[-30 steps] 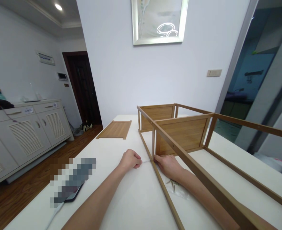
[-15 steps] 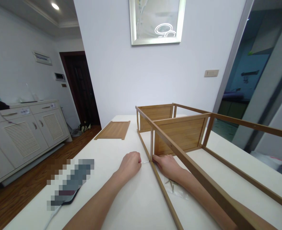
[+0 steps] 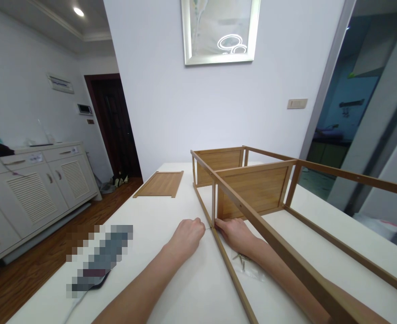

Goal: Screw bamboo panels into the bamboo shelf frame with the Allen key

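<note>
A wooden shelf frame lies on its side on the white table, with slatted panels between its rails. My left hand is closed around a thin silver hex key, most of it hidden in the fist. The key's visible end meets the outer face of the lower rail, at the foot of a short upright. Inside the frame, my right hand reaches under the upper rail, its fingertips pressed on that same joint. By my right wrist, several screws lie on a clear plastic bag.
A separate wooden panel lies flat at the table's far left. A blurred-out device with a white cable is at the near left. The wall stands behind the table.
My left hand has shifted slightly right and down, nearer the rail, and its knuckles have turned. Less of the key shows. My right hand and the shelf frame stay put.
</note>
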The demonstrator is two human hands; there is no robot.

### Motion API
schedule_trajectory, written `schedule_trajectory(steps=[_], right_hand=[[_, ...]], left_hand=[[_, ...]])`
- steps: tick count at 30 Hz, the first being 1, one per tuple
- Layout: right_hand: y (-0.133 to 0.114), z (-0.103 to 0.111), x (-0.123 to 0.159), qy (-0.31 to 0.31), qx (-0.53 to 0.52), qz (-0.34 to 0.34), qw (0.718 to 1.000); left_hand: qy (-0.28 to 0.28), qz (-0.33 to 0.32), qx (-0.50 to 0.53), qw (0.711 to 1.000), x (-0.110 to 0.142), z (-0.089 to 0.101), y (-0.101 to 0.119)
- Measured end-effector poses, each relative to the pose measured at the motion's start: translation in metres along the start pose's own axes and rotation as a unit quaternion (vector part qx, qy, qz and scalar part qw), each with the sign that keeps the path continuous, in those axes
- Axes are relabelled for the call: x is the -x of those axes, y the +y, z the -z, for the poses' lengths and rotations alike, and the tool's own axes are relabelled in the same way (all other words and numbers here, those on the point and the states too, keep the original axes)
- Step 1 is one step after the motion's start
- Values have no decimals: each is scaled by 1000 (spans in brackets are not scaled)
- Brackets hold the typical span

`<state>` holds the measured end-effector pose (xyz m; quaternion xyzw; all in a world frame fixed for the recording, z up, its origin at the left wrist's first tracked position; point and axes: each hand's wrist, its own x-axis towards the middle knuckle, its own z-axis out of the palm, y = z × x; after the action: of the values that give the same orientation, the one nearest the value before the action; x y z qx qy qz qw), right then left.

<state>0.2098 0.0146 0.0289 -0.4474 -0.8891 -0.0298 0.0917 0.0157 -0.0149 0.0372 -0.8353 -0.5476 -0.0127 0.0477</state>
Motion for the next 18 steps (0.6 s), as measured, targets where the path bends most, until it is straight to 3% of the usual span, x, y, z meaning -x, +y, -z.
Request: schedule_trajectory(steps=[3,7,12,16,18], right_hand=[[0,1,1,-4,-8,-6,1000],[0,0,1,2,1,-2,1000],[0,1,0,0,5,2,1000],[-2,3,0,-3,1,0,1000],[-2,3,1,-1,5,1,1000]], left_hand=[[-9,43,113,993,1,3,-11],[-7,73,292,954,1,3,-25],[-63,188,450,871,-7,-11,-26],[-90,230,583,774,-10,-16,-25],[-88,237,615,747,-9,-16,-25]])
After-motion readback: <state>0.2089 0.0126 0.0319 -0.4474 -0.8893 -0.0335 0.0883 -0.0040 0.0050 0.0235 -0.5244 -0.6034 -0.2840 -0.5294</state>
